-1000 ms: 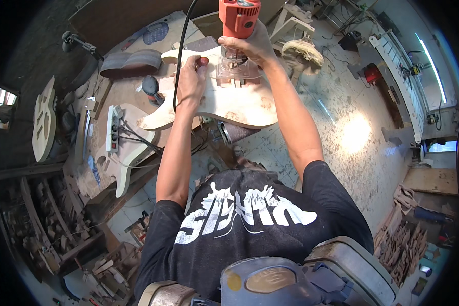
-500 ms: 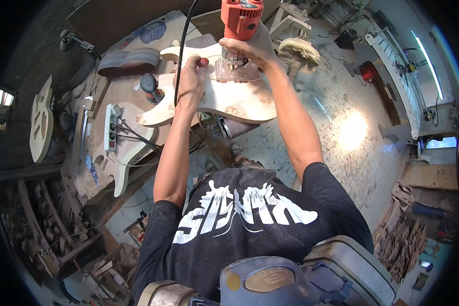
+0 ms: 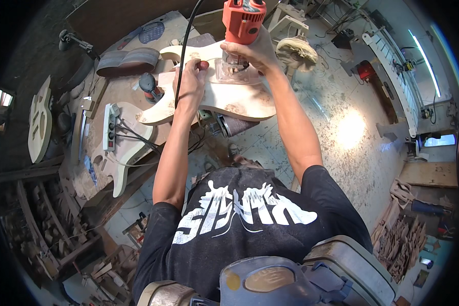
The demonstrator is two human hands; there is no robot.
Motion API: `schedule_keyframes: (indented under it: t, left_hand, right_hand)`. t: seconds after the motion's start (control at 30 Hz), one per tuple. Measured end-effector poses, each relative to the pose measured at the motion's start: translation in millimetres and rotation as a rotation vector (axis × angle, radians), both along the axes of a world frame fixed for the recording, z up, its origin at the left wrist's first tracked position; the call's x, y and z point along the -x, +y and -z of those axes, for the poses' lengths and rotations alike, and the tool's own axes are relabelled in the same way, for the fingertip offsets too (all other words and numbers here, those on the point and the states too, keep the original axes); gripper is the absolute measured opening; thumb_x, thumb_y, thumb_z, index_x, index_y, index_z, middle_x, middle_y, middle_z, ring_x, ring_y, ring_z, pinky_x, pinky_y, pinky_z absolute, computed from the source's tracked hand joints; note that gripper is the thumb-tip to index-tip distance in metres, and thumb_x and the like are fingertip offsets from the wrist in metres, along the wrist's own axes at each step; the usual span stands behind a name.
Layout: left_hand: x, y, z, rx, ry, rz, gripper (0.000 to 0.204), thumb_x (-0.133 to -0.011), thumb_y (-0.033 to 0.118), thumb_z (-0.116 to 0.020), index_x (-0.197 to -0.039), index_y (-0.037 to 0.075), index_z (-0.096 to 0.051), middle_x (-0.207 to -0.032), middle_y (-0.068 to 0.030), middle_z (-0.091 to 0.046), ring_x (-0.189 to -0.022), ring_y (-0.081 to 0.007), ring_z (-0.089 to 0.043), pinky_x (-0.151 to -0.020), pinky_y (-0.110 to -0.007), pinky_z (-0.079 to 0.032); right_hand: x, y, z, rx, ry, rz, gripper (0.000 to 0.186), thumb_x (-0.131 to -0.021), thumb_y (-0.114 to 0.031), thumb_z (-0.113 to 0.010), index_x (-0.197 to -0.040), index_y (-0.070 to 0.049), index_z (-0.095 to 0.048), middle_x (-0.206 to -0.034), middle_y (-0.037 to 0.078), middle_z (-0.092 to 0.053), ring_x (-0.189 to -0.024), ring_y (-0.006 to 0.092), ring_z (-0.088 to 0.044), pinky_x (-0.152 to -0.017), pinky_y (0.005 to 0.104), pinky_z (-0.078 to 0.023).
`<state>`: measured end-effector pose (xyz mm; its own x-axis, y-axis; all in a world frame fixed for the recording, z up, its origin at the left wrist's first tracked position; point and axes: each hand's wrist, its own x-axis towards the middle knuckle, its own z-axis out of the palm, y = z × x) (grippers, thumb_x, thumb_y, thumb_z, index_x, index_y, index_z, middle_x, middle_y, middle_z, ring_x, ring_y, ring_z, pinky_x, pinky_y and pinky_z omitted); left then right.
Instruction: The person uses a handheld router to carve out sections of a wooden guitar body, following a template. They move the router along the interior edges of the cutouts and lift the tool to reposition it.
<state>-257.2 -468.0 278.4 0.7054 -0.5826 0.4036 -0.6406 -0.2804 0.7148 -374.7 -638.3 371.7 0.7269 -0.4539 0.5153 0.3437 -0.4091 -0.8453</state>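
Observation:
A pale wooden electric guitar body lies on the workbench in front of me. On its top stands a red-orange trim router with a clear base plate. My right hand wraps round the router's lower housing, thumb toward the left. To its left, my left hand closes on a round red knob at the base's left side. A black cable runs down past my left wrist. The router bit is not clearly visible.
Left of the guitar body are a cordless drill, a curved sanding block, a white power strip and another guitar-shaped piece. A sanding drum sits beneath the body's near edge. Wood scraps pile at the lower right.
The router has shifted very slightly to the right with my right hand on it. My left hand keeps its hold on the knob, almost in the same place.

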Motion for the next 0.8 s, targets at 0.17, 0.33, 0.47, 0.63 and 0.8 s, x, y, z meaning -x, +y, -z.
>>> schedule_keyframes:
  t: [0.17, 0.33, 0.47, 0.63, 0.8]
  left_hand:
    - [5.7, 5.9, -6.5, -0.051, 0.064, 0.024, 0.035, -0.091, 0.012, -0.071, -0.124, 0.001, -0.068, -0.112, -0.0170, -0.076, -0.109, -0.0350, -0.064, -0.101, -0.043, -0.047]
    - [10.2, 10.4, -6.8, -0.036, 0.066, 0.026, 0.036, -0.090, 0.012, -0.071, -0.124, 0.002, -0.068, -0.111, -0.0172, -0.076, -0.105, -0.0359, -0.064, -0.100, -0.043, -0.047]
    - [9.7, 11.7, -0.8, -0.041, 0.041, 0.017, 0.036, -0.091, 0.013, -0.072, -0.124, 0.001, -0.067, -0.111, -0.0176, -0.076, -0.104, -0.0350, -0.068, -0.099, -0.042, -0.048]
    - [8.9, 13.2, 4.9, -0.029, 0.115, 0.031, 0.035, -0.092, 0.012, -0.071, -0.125, 0.000, -0.067, -0.113, -0.0189, -0.075, -0.108, -0.0331, -0.071, -0.096, -0.040, -0.052]
    - [12.0, 16.1, 5.2, -0.028, 0.111, 0.048, 0.036, -0.093, 0.011, -0.070, -0.127, -0.001, -0.066, -0.114, -0.0204, -0.075, -0.110, -0.0324, -0.072, -0.096, -0.039, -0.053]
  right_hand:
    - [6.2, 7.8, -1.9, 0.027, -0.017, 0.047, 0.047, -0.071, -0.019, -0.094, -0.105, -0.002, -0.066, -0.091, 0.004, -0.069, -0.076, 0.0110, -0.067, -0.065, 0.0275, -0.056]
    - [12.2, 14.3, -3.6, 0.030, 0.016, 0.074, 0.047, -0.070, -0.021, -0.094, -0.104, -0.003, -0.067, -0.091, 0.003, -0.070, -0.078, 0.0114, -0.067, -0.069, 0.0285, -0.057]
    - [14.5, 17.9, -3.0, 0.065, 0.020, 0.120, 0.048, -0.070, -0.024, -0.095, -0.104, -0.003, -0.068, -0.092, 0.003, -0.070, -0.081, 0.0111, -0.067, -0.072, 0.0289, -0.057]
    - [20.3, 23.7, -5.3, 0.034, 0.053, 0.105, 0.049, -0.070, -0.024, -0.095, -0.105, -0.004, -0.068, -0.093, 0.002, -0.070, -0.081, 0.0108, -0.067, -0.072, 0.0288, -0.057]
    - [23.5, 25.2, -2.4, 0.036, 0.045, 0.109, 0.049, -0.070, -0.024, -0.095, -0.105, -0.004, -0.067, -0.091, 0.001, -0.069, -0.079, 0.0100, -0.066, -0.070, 0.0280, -0.056]
